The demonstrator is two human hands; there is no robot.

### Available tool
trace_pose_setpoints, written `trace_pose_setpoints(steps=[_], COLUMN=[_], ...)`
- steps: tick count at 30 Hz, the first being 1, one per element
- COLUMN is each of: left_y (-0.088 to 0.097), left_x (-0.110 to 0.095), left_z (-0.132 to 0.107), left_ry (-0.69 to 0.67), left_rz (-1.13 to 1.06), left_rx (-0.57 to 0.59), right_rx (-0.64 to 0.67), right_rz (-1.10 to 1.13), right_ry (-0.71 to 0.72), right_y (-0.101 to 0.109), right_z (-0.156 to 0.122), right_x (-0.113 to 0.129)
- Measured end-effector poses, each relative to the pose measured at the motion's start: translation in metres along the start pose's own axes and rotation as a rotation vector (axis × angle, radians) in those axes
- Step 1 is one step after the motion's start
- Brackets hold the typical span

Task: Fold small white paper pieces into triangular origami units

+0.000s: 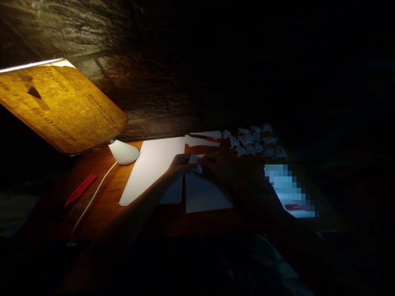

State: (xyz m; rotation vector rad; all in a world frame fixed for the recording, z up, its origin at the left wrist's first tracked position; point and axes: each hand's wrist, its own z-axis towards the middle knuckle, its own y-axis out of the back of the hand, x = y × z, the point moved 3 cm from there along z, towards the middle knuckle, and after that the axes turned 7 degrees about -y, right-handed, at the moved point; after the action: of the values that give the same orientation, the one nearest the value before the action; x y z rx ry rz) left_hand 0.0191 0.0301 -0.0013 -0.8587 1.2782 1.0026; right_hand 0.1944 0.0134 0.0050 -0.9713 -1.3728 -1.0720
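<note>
Wooden table [117, 179], half in shadow, is lit by a lamp [70, 107] w/ printed shade, L of the paper stack [154, 172]. Lone white sheet [206, 195] lies just R of the stack; bright pixelated panel [286, 185] glows far R of it. Folded paper pcs [247, 139] cluster well R of the stack, nr its far end. Red-handled tool [80, 190] lies L of the stack. Just R of the stack, person's L hand [180, 162] & dim R hand [217, 162], fingers curled nearly shut, pinch a small folded piece [195, 161] btwn them, above the lone sheet.
</note>
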Motion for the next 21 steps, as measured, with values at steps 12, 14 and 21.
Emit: trace_pose_setpoints(steps=[12, 14, 21], left_y=[0.004, 0.006, 0.007], left_x=[0.011, 0.012, 0.014], left_z=[0.004, 0.004, 0.005], left_ry=[-0.050, -0.044, -0.045], left_rz=[-0.110, -0.139, -0.181], left_rx=[0.020, 0.009, 0.004], right_rx=[-0.111, -0.113, -0.111], right_rz=[0.022, 0.024, 0.059], right_ry=[0.032, 0.038, 0.056], right_y=[0.006, 0.006, 0.006], right_z=[0.000, 0.001, 0.002], right_x=[0.001, 0.000, -0.002])
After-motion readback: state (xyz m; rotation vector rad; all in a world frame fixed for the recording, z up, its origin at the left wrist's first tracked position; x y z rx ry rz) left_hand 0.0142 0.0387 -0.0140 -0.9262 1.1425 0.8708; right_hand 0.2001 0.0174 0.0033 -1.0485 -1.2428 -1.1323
